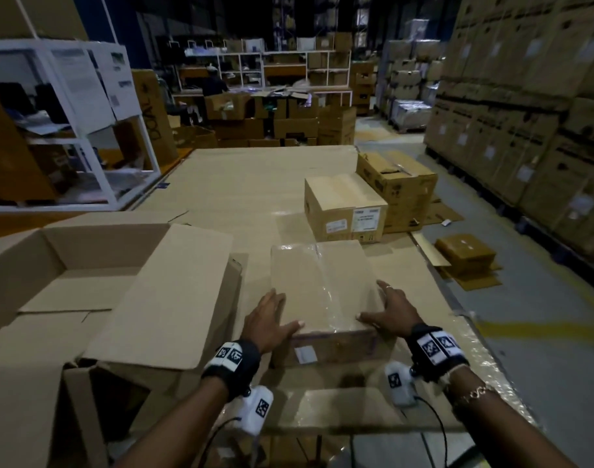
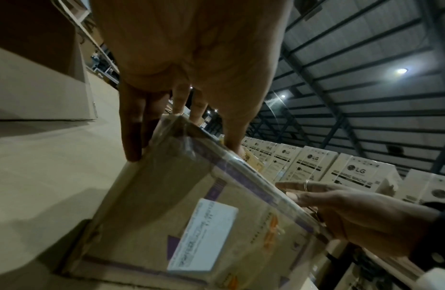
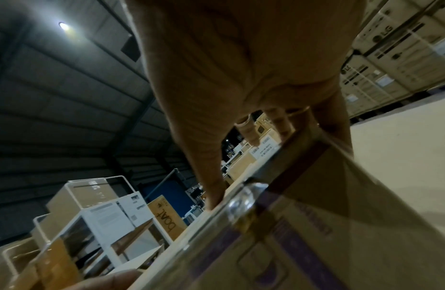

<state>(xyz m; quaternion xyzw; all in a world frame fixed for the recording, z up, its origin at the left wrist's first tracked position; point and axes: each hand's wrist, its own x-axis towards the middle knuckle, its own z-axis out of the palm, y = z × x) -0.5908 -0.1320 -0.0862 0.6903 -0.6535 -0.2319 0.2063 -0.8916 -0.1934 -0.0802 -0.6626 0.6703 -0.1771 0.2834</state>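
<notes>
My left hand (image 1: 267, 320) and right hand (image 1: 394, 313) press flat on both sides of the taped box (image 1: 319, 278), fingers straight, thumbs on top. It sits near the front edge of the table (image 1: 241, 184).

Head view overhead — wrist views close, same box (image 1: 322, 288)

The brand "LG" stood printed on the stacked cartons (image 2: 356, 172), "boAt" ran sideways down a tall carton (image 1: 153, 113), and the white label (image 2: 204, 233) on the taped box (image 2: 151, 196) carried print too blurred to read.
</notes>
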